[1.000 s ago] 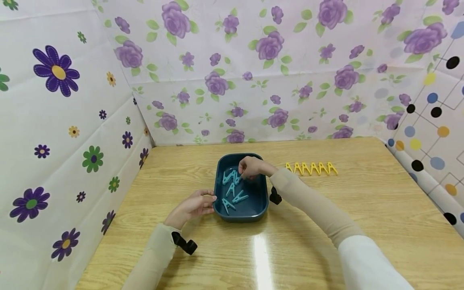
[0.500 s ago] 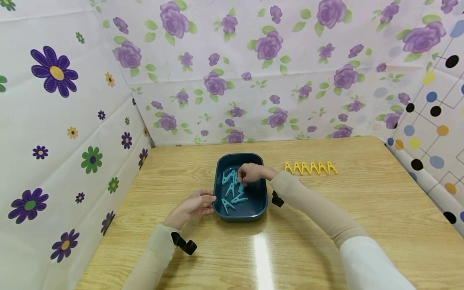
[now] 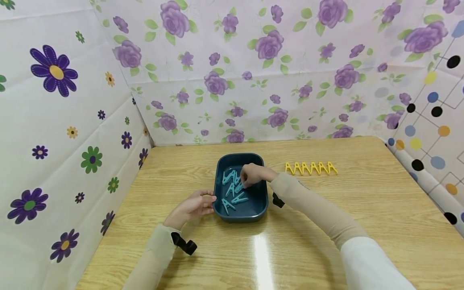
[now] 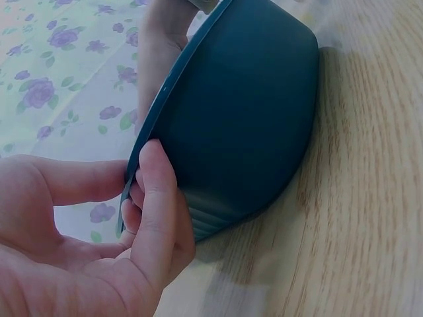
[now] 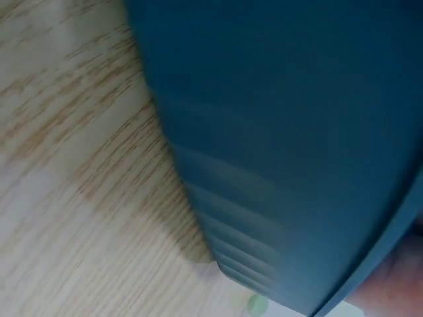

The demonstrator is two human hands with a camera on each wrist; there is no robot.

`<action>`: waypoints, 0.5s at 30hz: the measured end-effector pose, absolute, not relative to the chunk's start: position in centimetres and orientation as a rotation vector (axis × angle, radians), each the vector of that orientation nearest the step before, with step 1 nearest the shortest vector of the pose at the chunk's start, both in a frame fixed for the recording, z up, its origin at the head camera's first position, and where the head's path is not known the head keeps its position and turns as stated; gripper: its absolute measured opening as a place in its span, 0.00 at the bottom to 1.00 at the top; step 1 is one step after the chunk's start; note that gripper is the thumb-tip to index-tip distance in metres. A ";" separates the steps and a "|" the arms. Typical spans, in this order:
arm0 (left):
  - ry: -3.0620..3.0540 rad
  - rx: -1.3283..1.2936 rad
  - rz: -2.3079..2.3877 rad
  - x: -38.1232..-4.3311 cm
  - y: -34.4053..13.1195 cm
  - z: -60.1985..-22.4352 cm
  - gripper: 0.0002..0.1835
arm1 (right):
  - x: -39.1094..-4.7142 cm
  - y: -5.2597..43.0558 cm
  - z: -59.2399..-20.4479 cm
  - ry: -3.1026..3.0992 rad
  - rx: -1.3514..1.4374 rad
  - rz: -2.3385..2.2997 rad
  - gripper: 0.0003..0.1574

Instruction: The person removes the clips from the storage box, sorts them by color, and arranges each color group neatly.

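Nearest, short of the bin [image 3: 241, 219] and to its left, a black camera [image 3: 184, 243] sits on the left sleeve [image 3: 156, 246]. The left hand [image 3: 193, 206] is at the bin's left side, its thumb and fingers pinching the rim. The bin stands upright on the counter [image 3: 203, 262]. Two teal clips [image 3: 239, 198] lie in its near half; more bunch towards its far left. The right hand [image 3: 252, 174] reaches in over the bin's right wall, fingers down against one clip [image 3: 238, 187] near the middle; the tips are partly hidden, so I cannot tell whether they grip it. Right of the bin, slightly farther back, six yellow clips [image 3: 313, 164] form a row. Behind everything hangs a rose-printed cloth [image 3: 250, 94].
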State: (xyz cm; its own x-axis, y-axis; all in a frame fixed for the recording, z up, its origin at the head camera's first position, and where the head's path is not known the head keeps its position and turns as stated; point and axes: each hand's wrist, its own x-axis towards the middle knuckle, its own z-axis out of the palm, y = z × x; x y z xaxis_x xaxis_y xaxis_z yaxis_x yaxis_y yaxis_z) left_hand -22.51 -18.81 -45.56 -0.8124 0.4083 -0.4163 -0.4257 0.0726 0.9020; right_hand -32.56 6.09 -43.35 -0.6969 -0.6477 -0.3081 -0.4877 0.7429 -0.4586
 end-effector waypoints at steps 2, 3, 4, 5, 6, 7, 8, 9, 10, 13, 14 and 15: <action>1.760 -0.014 1.799 -22.5 -18.8 -45.5 0.06 | -32.6 6.2 -43.3 2.503 -0.888 -0.497 0.07; 1.761 -0.011 1.798 -22.5 -18.8 -45.5 0.06 | -32.6 6.3 -43.3 2.515 -0.900 -0.510 0.07; 1.760 -0.010 1.797 -22.5 -18.8 -45.5 0.05 | -32.6 6.3 -43.3 2.529 -0.904 -0.526 0.07; 1.759 -0.007 1.797 -22.5 -18.8 -45.5 0.05 | -32.7 6.4 -43.2 2.546 -0.903 -0.542 0.06; 1.758 -0.004 1.797 -22.5 -18.8 -45.6 0.05 | -32.7 6.5 -43.2 2.562 -0.901 -0.559 0.05; 1.759 0.001 1.795 -22.5 -18.9 -45.6 0.04 | -32.7 6.6 -43.2 2.578 -0.900 -0.577 0.05; 1.758 0.006 1.794 -22.6 -18.9 -45.6 0.04 | -32.7 6.7 -43.1 2.591 -0.890 -0.601 0.07; 1.758 0.012 1.793 -22.6 -18.9 -45.6 0.04 | -32.6 6.8 -43.1 2.604 -0.883 -0.623 0.10; 1.757 0.014 1.794 -22.6 -18.9 -45.6 0.04 | -32.6 6.9 -43.0 2.614 -0.878 -0.645 0.13; 1.755 0.024 1.795 -22.6 -19.0 -45.7 0.05 | -32.4 7.4 -43.0 2.637 -0.887 -0.712 0.19; 1.754 0.026 1.797 -22.7 -19.0 -45.8 0.05 | -32.3 7.5 -43.0 2.644 -0.894 -0.736 0.19; 1.754 0.028 1.798 -22.7 -19.0 -45.8 0.06 | -32.2 7.7 -43.0 2.650 -0.908 -0.760 0.19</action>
